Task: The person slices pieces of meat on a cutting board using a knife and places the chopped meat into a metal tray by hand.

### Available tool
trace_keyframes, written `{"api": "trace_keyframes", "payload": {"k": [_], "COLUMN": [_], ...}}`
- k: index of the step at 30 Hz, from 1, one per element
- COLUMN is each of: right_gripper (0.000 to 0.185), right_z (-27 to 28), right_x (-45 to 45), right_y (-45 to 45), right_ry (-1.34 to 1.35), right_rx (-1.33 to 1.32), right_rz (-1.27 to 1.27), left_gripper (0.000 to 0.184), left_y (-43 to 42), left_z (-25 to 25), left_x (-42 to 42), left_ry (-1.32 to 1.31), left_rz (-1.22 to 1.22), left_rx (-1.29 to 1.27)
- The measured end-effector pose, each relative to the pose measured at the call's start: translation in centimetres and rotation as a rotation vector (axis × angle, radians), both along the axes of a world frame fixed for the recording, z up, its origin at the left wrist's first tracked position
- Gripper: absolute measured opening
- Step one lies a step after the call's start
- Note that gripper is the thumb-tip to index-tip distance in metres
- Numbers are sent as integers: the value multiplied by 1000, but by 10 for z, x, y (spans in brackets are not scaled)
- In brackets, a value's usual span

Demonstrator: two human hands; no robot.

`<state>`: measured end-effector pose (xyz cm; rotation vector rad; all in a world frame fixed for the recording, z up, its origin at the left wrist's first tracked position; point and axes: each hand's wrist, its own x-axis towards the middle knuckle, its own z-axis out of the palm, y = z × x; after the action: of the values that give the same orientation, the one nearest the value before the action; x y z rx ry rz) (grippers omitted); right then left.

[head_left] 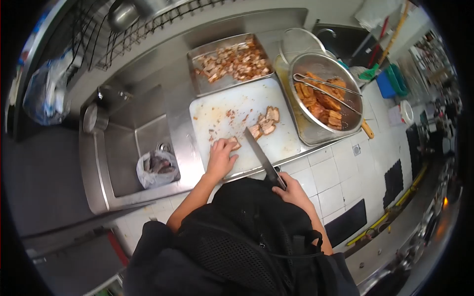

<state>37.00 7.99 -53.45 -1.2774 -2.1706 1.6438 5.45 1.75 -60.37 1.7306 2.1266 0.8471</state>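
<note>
My right hand (291, 189) is closed round the dark handle of a kitchen knife (260, 154). The blade slants up over the white cutting board (276, 143), its tip beside some slices of roasted pork (267, 123). On the board's lower left, my left hand (221, 157) has its fingers curled over a smaller piece of pork (235, 143), which they partly cover. Meat scraps and crumbs are scattered across the board. Behind it, a metal tray (195, 81) holds many chopped pieces of meat.
To the right, a large steel bowl (353, 84) holds big browned chunks of meat, with metal tongs (328, 90) lying across it. At left is a steel sink (116, 163) containing a plastic bag (158, 168). A wire rack (143, 30) hangs above the counter.
</note>
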Motion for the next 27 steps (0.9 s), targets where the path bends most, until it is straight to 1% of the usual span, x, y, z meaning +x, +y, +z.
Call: {"api": "trace_keyframes", "payload": {"k": [1,2,3,4,5,6,7,10,12,13,15,16,18,19,20,21,22,23,25,27], "right_gripper": [41,39,38,38,36,34,34,32,30,30,27,27,28,27,27,26,26,26,26,26], "right_z": [0,2,5,12,-5,-21,-19,1,13,15,18,24,34,27,2,-33,-40,-45,-47,-43], "right_x": [-6,-10,-12,-21,-24,-26,-30,-51,-77,-91,-124,-137,-153,-155,-152,-146,-147,-144,-145,-146], "right_y": [5,10,9,12,13,15,14,10,11,13,24,26,25,24,23,23,21,20,19,22], "right_ry": [-13,-41,-75,-88,-152,-213,-197,-199,-30,-36,109,109,277,226,225,68,-88,-137,-137,-130], "right_rx": [-11,88,180,143,186,233,265,299,277,273,377,376,389,373,376,349,320,331,330,345], "right_rz": [39,63,86,103,142,180,181,210,145,148,100,103,-7,-7,-7,103,212,196,192,174], "left_gripper": [48,53,55,58,58,58,59,60,57,55,51,48,45,42,42,42,42,42,42,43], "left_y": [-1,-7,-10,-9,-9,-10,-7,-14,-11,-10,-7,-6,-9,-7,-6,-7,-7,-7,-10,-8], "left_z": [3,3,5,9,12,15,15,11,6,5,8,9,12,12,11,8,5,1,-2,-1], "left_x": [0,3,0,-7,-9,-10,-12,-8,-8,-7,-8,-9,-8,-11,-11,-11,-11,-13,-10,-13], "left_ry": [53,97,24,-44,-61,-96,-129,-175,-196,-207,-204,-200,-215,-227,-229,-220,-212,-213,-180,-200], "left_rz": [44,88,152,210,239,274,306,336,348,361,347,333,326,317,316,311,306,306,283,276], "left_rx": [34,55,-2,-43,-40,-142,-234,-160,-142,-119,-151,-184,-188,-179,-177,-166,-156,-154,-88,-112]}}
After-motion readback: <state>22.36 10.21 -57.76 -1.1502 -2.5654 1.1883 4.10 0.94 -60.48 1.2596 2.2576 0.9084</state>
